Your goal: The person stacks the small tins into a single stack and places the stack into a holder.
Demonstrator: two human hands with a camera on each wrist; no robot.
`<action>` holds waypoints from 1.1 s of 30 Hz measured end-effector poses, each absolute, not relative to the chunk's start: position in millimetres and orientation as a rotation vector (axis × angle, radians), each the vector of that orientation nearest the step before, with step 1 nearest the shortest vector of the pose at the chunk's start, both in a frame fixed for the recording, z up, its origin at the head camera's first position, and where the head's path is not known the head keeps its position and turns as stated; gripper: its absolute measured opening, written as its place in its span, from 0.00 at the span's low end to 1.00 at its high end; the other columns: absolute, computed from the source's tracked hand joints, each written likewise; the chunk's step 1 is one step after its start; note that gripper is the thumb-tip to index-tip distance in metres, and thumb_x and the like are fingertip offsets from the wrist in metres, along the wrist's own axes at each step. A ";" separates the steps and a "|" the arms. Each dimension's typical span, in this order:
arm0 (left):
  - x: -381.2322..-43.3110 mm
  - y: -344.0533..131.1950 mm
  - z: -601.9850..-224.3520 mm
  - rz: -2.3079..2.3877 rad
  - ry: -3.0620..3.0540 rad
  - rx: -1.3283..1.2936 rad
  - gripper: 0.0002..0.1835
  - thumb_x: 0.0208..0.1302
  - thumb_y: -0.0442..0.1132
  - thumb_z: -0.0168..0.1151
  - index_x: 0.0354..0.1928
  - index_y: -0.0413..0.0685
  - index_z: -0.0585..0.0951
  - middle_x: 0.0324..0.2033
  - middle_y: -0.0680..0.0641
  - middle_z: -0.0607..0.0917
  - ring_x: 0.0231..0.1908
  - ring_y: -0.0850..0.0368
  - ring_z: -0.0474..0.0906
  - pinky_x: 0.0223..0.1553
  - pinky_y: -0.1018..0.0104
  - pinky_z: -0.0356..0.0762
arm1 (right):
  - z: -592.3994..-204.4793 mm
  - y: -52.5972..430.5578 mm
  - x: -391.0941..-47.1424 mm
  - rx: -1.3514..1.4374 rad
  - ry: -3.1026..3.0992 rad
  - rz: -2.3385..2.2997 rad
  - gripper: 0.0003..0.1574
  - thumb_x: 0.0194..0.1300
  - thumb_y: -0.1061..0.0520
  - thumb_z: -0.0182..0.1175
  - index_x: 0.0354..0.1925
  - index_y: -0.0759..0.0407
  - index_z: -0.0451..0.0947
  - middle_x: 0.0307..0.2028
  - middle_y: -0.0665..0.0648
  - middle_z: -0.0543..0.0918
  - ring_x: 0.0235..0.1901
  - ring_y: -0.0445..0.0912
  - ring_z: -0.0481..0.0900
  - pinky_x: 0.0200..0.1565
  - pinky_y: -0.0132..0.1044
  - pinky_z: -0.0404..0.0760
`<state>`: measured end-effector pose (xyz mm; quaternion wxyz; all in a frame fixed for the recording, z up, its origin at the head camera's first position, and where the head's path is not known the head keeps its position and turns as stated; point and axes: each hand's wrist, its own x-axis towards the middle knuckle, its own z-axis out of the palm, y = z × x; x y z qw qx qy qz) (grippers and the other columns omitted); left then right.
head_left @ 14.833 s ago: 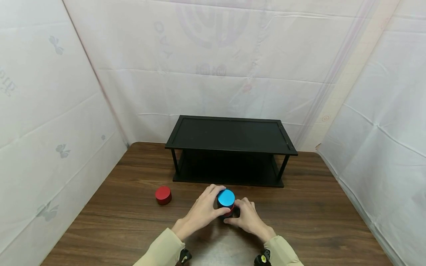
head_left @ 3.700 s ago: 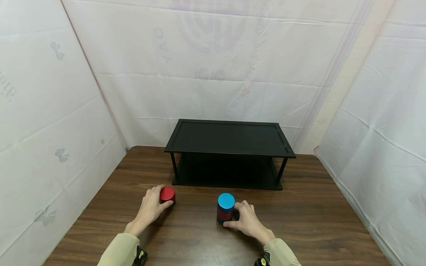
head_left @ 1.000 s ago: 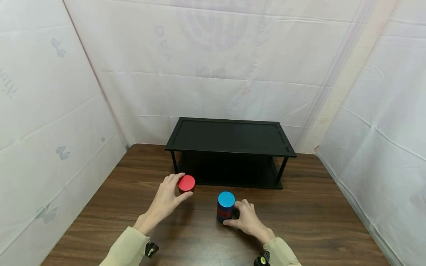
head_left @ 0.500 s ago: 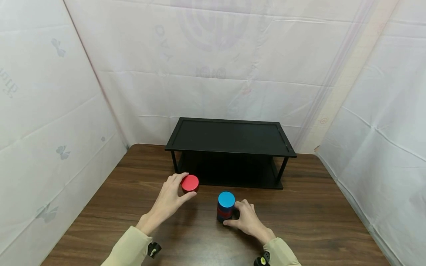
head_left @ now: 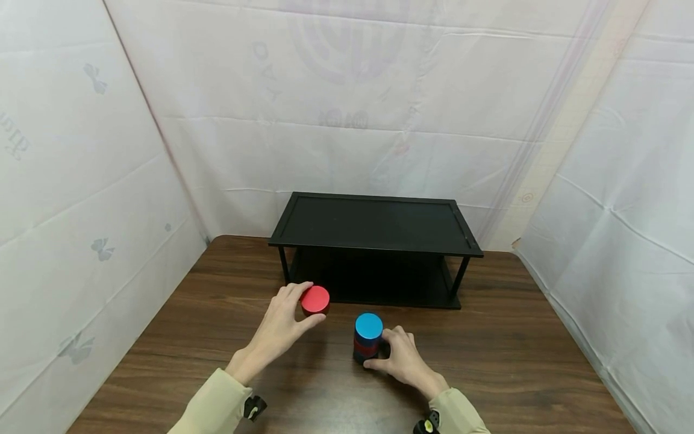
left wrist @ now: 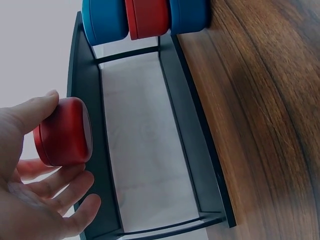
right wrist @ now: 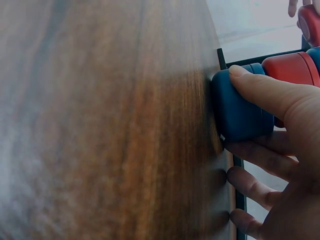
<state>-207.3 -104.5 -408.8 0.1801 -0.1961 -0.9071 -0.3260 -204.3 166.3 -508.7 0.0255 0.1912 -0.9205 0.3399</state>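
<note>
My left hand [head_left: 280, 323] grips a small round red tin [head_left: 315, 300] between thumb and fingers. It is held up off the table, left of a stack of tins. That stack has a blue tin [head_left: 368, 327] on top, a red tin [left wrist: 148, 18] in the middle and another blue tin [right wrist: 241, 106] at the bottom. Low on the stack's right side, my right hand [head_left: 403, 360] holds the bottom blue tin, its thumb on one side and fingers on the other, as the right wrist view shows.
A black two-tier rack [head_left: 374, 224] stands behind the stack on the brown wooden table [head_left: 515, 361]. White cloth sheets [head_left: 347, 108] hang at the back and on both sides.
Since a second ago my left hand has carried the red tin a little to the right, towards the stack. My right hand and the stacked tins have stayed in place.
</note>
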 end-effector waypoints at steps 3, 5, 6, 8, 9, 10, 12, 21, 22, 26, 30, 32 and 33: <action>-206.6 -102.9 -407.9 -0.924 -2.557 -0.564 0.36 0.50 0.48 0.75 0.61 0.44 0.74 0.50 0.47 0.80 0.48 0.54 0.73 0.51 0.52 0.74 | -508.6 166.2 -204.4 0.590 -2.848 1.048 0.28 0.47 0.42 0.75 0.47 0.48 0.81 0.42 0.45 0.85 0.39 0.39 0.67 0.45 0.39 0.59; -206.3 -101.9 -407.7 -0.926 -2.554 -0.570 0.36 0.50 0.47 0.75 0.60 0.44 0.74 0.50 0.47 0.80 0.48 0.53 0.74 0.51 0.52 0.74 | -508.8 166.1 -204.2 0.591 -2.849 1.048 0.28 0.47 0.42 0.75 0.47 0.48 0.81 0.42 0.45 0.85 0.40 0.39 0.67 0.44 0.38 0.59; -206.2 -101.4 -407.6 -0.923 -2.555 -0.572 0.36 0.50 0.48 0.75 0.61 0.44 0.74 0.50 0.47 0.80 0.49 0.54 0.74 0.51 0.52 0.74 | -508.8 166.1 -204.2 0.591 -2.849 1.048 0.28 0.47 0.42 0.75 0.47 0.48 0.81 0.42 0.45 0.85 0.40 0.39 0.68 0.44 0.39 0.59; -206.0 -100.4 -407.2 -0.921 -2.555 -0.577 0.36 0.50 0.48 0.75 0.61 0.44 0.73 0.50 0.47 0.80 0.49 0.54 0.74 0.51 0.51 0.74 | -508.8 166.1 -204.1 0.590 -2.848 1.049 0.28 0.47 0.42 0.75 0.47 0.48 0.81 0.42 0.45 0.85 0.40 0.39 0.68 0.45 0.39 0.59; -205.9 -99.8 -407.0 -0.923 -2.554 -0.581 0.36 0.50 0.48 0.75 0.61 0.44 0.73 0.50 0.47 0.80 0.49 0.54 0.74 0.52 0.51 0.74 | -508.8 166.0 -204.1 0.590 -2.849 1.048 0.28 0.47 0.42 0.75 0.47 0.48 0.81 0.42 0.45 0.85 0.40 0.39 0.68 0.45 0.39 0.59; -205.8 -99.3 -406.7 -0.926 -2.553 -0.583 0.36 0.50 0.48 0.75 0.61 0.44 0.73 0.50 0.47 0.80 0.49 0.54 0.74 0.51 0.51 0.74 | -508.9 166.0 -204.1 0.589 -2.849 1.048 0.28 0.47 0.42 0.75 0.47 0.48 0.81 0.42 0.45 0.85 0.40 0.39 0.68 0.45 0.39 0.59; -205.6 -98.2 -405.9 -0.928 -2.548 -0.587 0.36 0.50 0.48 0.75 0.61 0.44 0.73 0.50 0.47 0.80 0.49 0.54 0.74 0.52 0.51 0.74 | -508.8 166.0 -204.3 0.588 -2.848 1.046 0.28 0.47 0.42 0.75 0.47 0.48 0.81 0.42 0.45 0.85 0.41 0.40 0.68 0.45 0.39 0.60; -205.0 -91.9 -403.3 -0.916 -2.528 -0.624 0.36 0.49 0.48 0.76 0.60 0.45 0.74 0.50 0.48 0.80 0.50 0.54 0.73 0.51 0.52 0.74 | -508.5 166.1 -204.8 0.585 -2.850 1.049 0.29 0.47 0.42 0.75 0.47 0.49 0.81 0.42 0.45 0.85 0.40 0.40 0.68 0.45 0.39 0.59; -205.0 -90.8 -403.0 -0.915 -2.526 -0.627 0.36 0.49 0.48 0.75 0.60 0.45 0.74 0.50 0.48 0.80 0.50 0.54 0.73 0.51 0.52 0.74 | -508.5 166.1 -204.8 0.586 -2.851 1.048 0.29 0.47 0.42 0.75 0.47 0.49 0.81 0.42 0.45 0.85 0.40 0.40 0.68 0.45 0.39 0.59; -205.0 -86.6 -402.7 -0.926 -2.522 -0.642 0.36 0.50 0.48 0.75 0.60 0.45 0.74 0.50 0.49 0.80 0.49 0.55 0.73 0.51 0.52 0.73 | -507.9 166.2 -205.1 0.588 -2.853 1.043 0.29 0.47 0.42 0.75 0.47 0.49 0.81 0.42 0.45 0.85 0.40 0.39 0.68 0.45 0.39 0.60; -205.2 -83.3 -402.8 -0.934 -2.521 -0.659 0.35 0.50 0.48 0.75 0.60 0.45 0.74 0.50 0.49 0.80 0.49 0.55 0.73 0.51 0.53 0.73 | -508.2 166.3 -205.9 0.593 -2.855 1.045 0.30 0.47 0.41 0.75 0.47 0.49 0.81 0.42 0.45 0.85 0.40 0.39 0.68 0.44 0.39 0.59; -205.5 -82.0 -402.7 -0.939 -2.519 -0.669 0.36 0.50 0.47 0.75 0.61 0.45 0.74 0.50 0.49 0.80 0.50 0.55 0.73 0.51 0.52 0.73 | -508.5 166.4 -206.3 0.596 -2.854 1.046 0.29 0.47 0.41 0.75 0.47 0.49 0.81 0.42 0.45 0.85 0.40 0.39 0.68 0.44 0.39 0.59; -205.6 -81.4 -402.6 -0.939 -2.520 -0.673 0.36 0.50 0.48 0.75 0.61 0.45 0.74 0.50 0.49 0.80 0.50 0.55 0.72 0.51 0.52 0.73 | -508.5 166.4 -206.4 0.596 -2.854 1.046 0.29 0.47 0.41 0.75 0.47 0.49 0.81 0.42 0.45 0.85 0.39 0.39 0.68 0.44 0.39 0.59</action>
